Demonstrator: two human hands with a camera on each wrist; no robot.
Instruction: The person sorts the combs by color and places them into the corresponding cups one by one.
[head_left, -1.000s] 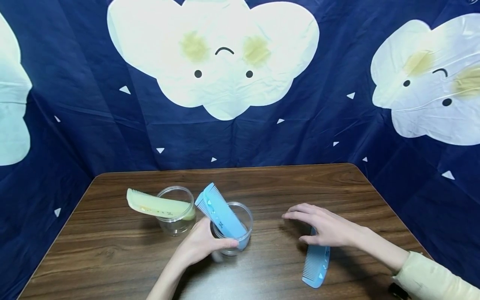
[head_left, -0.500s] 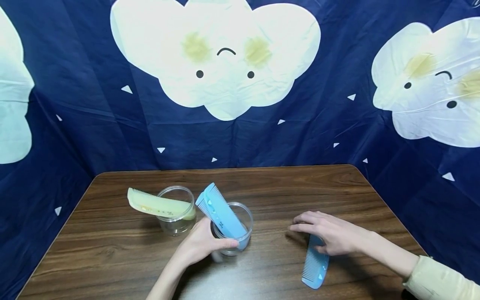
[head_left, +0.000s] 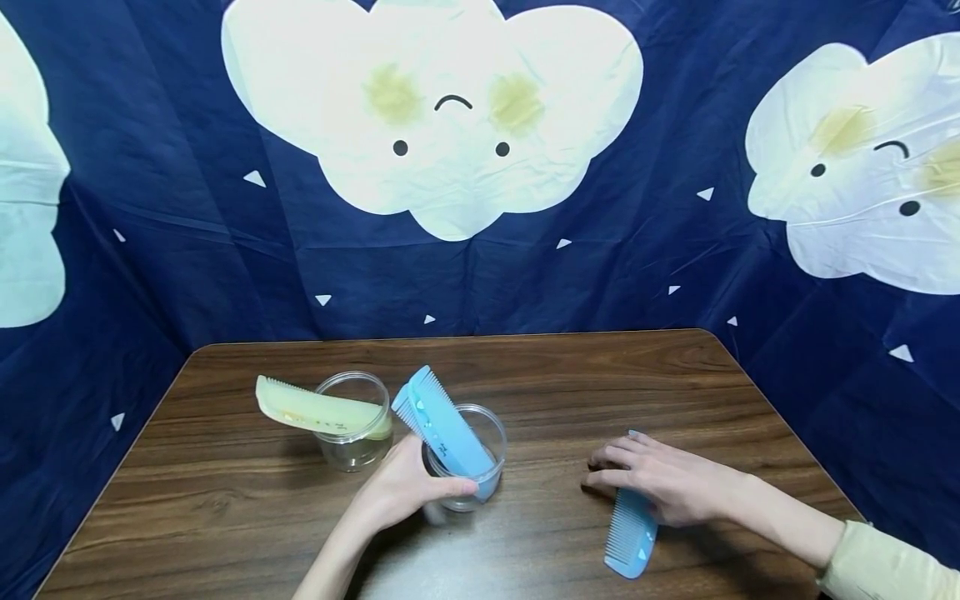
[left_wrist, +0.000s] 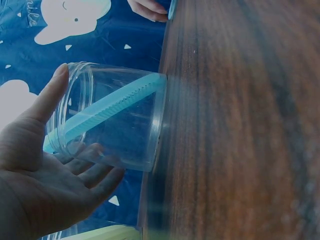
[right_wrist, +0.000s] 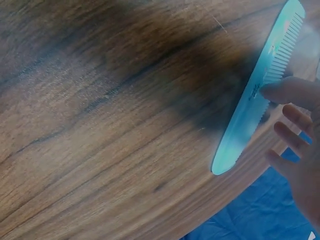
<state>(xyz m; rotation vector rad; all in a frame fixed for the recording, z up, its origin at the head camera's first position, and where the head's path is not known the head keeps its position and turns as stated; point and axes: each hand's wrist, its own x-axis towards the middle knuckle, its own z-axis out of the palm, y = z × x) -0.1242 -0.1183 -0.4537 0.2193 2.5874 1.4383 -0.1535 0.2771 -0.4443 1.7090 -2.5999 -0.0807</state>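
Note:
My left hand [head_left: 397, 487] holds a clear plastic jar [head_left: 491, 429] by its side, thumb at the rim and fingers round the far side. Blue combs [head_left: 450, 429], seemingly two overlapping, lean out of that jar toward the upper left. In the left wrist view, a comb [left_wrist: 110, 107] slants down to the jar's bottom. Over on the right, my right hand [head_left: 663, 479] pinches another blue comb [head_left: 630, 537] near its middle. The right wrist view shows the thumb on the face of this comb [right_wrist: 245, 117] and fingertips at its toothed edge. The hand partly hides the comb from above.
A second clear jar [head_left: 348, 454] stands just left of the held one, with a pale green comb [head_left: 315, 410] lying slanted in it and sticking out leftward. All rests on a brown wooden table [head_left: 187, 500]. Dark blue cloth [head_left: 525, 275] with clouds hangs behind.
My right hand has come down and slightly nearer over the loose blue comb, and its thumb and fingers have closed on it. The left hand and both jars have stayed put.

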